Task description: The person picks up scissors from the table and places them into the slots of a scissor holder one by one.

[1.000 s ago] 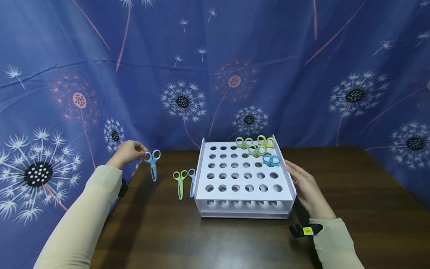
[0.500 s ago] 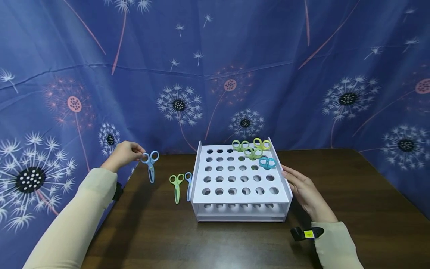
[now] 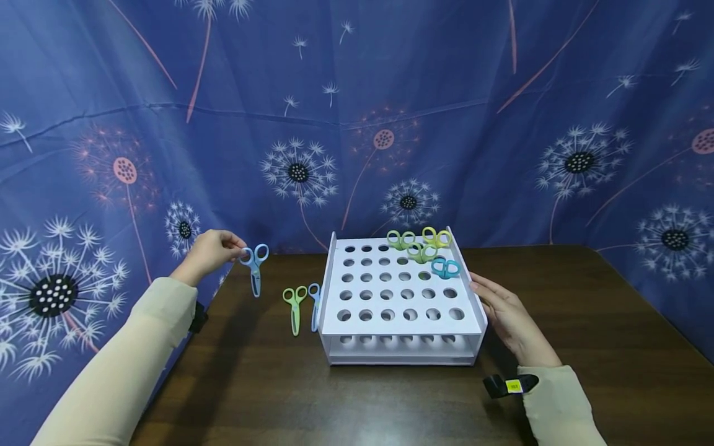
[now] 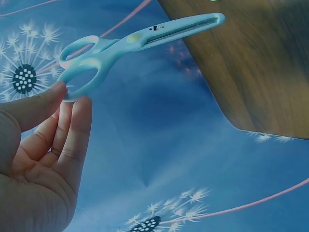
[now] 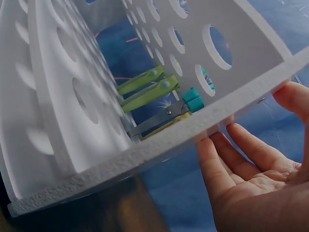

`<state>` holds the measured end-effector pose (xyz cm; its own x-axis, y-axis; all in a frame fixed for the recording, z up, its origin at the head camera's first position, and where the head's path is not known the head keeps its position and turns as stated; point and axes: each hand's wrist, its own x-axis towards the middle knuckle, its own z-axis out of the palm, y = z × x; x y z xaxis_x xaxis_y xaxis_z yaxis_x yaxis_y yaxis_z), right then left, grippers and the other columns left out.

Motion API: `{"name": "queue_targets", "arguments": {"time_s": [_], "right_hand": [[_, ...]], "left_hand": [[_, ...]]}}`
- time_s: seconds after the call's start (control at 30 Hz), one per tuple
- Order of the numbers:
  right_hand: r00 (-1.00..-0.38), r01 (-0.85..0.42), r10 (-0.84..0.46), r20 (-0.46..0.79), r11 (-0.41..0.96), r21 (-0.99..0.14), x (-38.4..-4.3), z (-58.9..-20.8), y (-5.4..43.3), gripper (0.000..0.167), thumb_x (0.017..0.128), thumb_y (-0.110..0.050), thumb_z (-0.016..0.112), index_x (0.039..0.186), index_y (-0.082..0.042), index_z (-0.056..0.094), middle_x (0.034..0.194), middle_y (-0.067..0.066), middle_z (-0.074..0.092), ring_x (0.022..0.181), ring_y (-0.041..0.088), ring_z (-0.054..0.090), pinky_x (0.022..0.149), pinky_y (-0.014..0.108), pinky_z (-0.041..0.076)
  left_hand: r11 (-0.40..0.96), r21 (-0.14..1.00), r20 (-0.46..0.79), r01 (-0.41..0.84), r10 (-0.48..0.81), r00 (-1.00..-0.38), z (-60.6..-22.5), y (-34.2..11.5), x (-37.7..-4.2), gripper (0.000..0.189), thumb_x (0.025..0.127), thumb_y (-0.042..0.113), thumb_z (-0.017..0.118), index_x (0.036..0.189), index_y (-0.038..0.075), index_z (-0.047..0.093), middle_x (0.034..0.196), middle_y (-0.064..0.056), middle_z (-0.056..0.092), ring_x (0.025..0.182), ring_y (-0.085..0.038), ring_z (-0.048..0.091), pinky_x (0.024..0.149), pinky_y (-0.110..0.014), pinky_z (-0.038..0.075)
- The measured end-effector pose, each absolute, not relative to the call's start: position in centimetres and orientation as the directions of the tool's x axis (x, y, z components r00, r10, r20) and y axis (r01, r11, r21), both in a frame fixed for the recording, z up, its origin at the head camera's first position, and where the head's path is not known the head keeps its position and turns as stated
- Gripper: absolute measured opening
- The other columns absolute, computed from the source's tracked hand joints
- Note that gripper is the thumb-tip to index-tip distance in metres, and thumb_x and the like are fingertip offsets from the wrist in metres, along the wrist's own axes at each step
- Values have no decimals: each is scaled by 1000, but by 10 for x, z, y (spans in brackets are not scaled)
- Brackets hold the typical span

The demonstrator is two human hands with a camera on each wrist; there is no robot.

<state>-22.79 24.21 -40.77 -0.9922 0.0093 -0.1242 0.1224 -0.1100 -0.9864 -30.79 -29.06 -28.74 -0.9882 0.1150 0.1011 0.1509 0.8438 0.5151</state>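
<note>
My left hand [image 3: 214, 251] pinches one handle loop of a pair of light blue scissors [image 3: 256, 285] above the table's left side. The scissors [image 4: 133, 39] stay closed, blades away from the fingers. Fingers of my right hand [image 3: 510, 319] lie against the outside of the right panel of a white rack [image 3: 365, 329] with rows of round holes. Teal scissors [image 3: 445, 269], yellow scissors [image 3: 437, 239] and two green pairs stand in its back-right holes, handles up. The right wrist view shows teal scissors [image 5: 193, 100] and green blades [image 5: 152, 94] passing down between the rack's tiers.
Green scissors [image 3: 295, 316] lie flat on the brown table [image 3: 401, 402] left of the rack. Beside them, blue scissors [image 3: 315, 303] lie partly hidden at the rack's left side. A blue dandelion-patterned cloth [image 3: 357, 74] hangs behind the table and along its left.
The head view has shifted slightly. My left hand has lifted the light blue scissors a little and moved them slightly right in the last half second. My right hand stays at the rack.
</note>
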Motion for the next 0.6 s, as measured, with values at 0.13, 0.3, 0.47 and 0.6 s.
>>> {"name": "queue_targets", "arguments": {"time_s": [0.13, 0.3, 0.47, 0.6], "right_hand": [[-992, 127, 16, -129, -104, -987, -228, -408, 241, 65, 93, -36, 64, 147, -9, 41, 104, -26, 58, 99, -9, 57, 83, 11, 48], [-993, 109, 24, -114, -134, -985, -227, -408, 240, 52, 93, -35, 64, 141, -17, 52, 102, -27, 61, 97, -8, 59, 82, 12, 49], [-995, 95, 25, -100, -147, -985, -226, -408, 239, 50, 94, -34, 64, 140, -17, 53, 101, -27, 62, 96, -7, 60, 81, 13, 49], [-993, 109, 35, -115, -140, -984, -227, -409, 238, 57, 93, -36, 64, 143, -15, 48, 101, -27, 61, 96, -8, 59, 82, 13, 49]], "left_hand": [[829, 539, 107, 152, 111, -988, -285, -289, -308, 22, 94, 17, 64, 104, -3, 68, 90, -13, 72, 71, -11, 64, 70, -32, 52], [799, 587, 91, 132, 97, -991, -285, -288, -309, 26, 95, 22, 62, 108, -1, 68, 96, -17, 72, 74, -10, 65, 71, -31, 52], [755, 641, 109, 135, 85, -990, -283, -287, -309, 29, 95, 19, 63, 111, -5, 66, 92, -14, 73, 71, -4, 64, 69, -26, 53], [729, 674, 106, 123, 69, -992, -279, -285, -307, 29, 95, 20, 63, 113, -3, 66, 89, -4, 72, 72, -2, 65, 73, -26, 55]]}}
